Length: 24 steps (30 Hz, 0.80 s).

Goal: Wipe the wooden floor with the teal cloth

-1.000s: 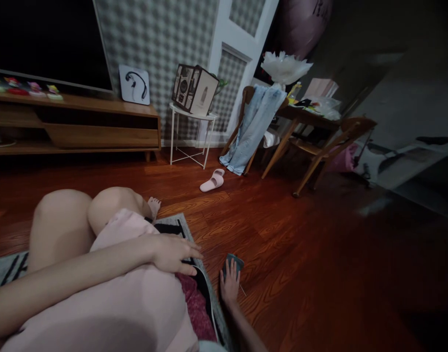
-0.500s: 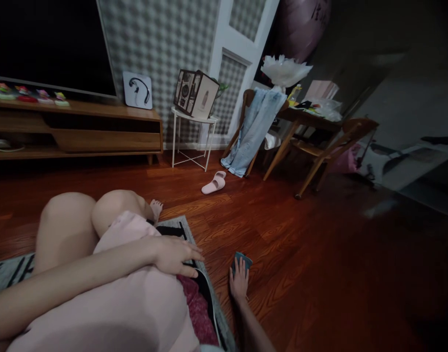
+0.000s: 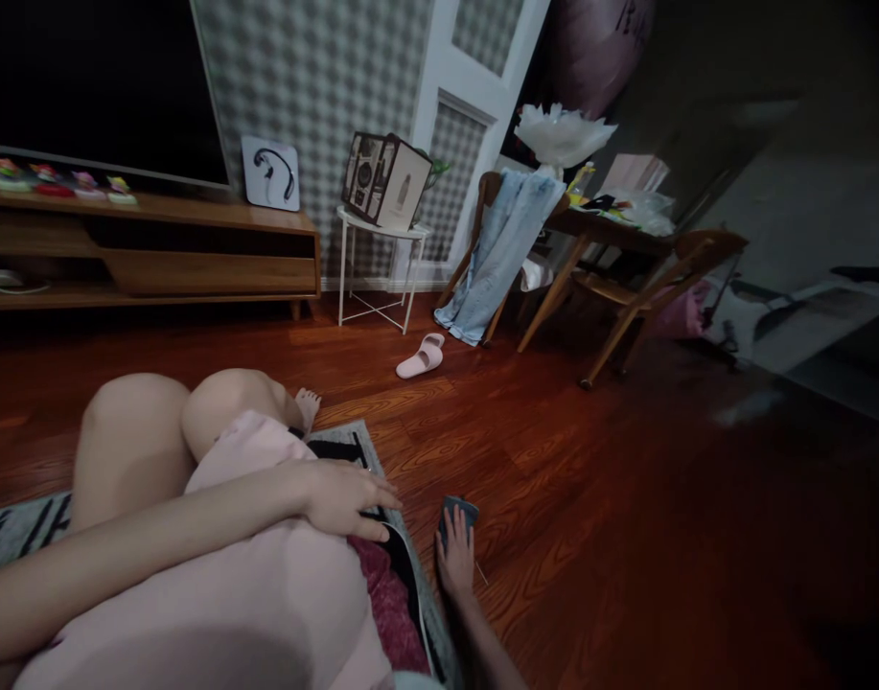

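Observation:
My right hand [image 3: 455, 558] lies on the floor at the lower middle, its fingers stretched flat over a small blue-grey cloth [image 3: 471, 510]. The palm side is hidden, and the cloth shows around the fingertips. Across my lap rests my left hand [image 3: 345, 500], fingers loosely extended and holding nothing. It lies on my pale pink clothing [image 3: 266, 585], beside a dark red velvety fabric [image 3: 388, 604].
Under me is a grey and black rug [image 3: 359, 436] on a reddish wood floor [image 3: 589, 517]. Pink slippers [image 3: 419, 362] lie ahead, near a white side table [image 3: 385, 230] bearing a box. A wooden chair [image 3: 618, 297] and a TV cabinet [image 3: 209, 264] stand farther back.
My right hand and the cloth have slid a little to the left, towards the rug. My left hand stays where it was on my lap.

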Available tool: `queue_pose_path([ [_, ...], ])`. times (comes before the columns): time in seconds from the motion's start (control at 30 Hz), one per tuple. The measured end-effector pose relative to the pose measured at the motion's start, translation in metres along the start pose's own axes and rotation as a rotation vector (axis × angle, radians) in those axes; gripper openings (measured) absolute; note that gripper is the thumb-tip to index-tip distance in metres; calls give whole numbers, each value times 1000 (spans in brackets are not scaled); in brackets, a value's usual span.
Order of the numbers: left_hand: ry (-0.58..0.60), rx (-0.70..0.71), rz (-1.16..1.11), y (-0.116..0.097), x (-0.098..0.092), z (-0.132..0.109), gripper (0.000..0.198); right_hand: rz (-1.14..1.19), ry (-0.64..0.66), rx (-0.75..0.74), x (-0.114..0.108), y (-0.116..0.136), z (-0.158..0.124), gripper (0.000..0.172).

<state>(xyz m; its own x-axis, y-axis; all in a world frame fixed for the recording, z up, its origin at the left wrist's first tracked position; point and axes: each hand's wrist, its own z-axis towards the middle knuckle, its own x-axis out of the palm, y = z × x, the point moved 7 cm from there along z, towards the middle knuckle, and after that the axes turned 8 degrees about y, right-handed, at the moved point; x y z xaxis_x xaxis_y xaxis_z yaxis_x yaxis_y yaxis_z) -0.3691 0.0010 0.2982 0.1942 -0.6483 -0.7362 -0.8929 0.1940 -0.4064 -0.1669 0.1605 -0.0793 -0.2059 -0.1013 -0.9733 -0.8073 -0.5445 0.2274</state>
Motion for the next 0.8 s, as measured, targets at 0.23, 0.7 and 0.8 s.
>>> queue_pose_path([
  [0.23,16,-2,-18,-2,-1,-2,57,30,-149,329,-10,-77,4,73],
  [0.7,3,2,-24,1,1,0,57,-30,29,-7,-5,17,25,60],
  [0.8,12,-1,-35,2,1,0,58,-35,25,190,-17,-33,39,63],
])
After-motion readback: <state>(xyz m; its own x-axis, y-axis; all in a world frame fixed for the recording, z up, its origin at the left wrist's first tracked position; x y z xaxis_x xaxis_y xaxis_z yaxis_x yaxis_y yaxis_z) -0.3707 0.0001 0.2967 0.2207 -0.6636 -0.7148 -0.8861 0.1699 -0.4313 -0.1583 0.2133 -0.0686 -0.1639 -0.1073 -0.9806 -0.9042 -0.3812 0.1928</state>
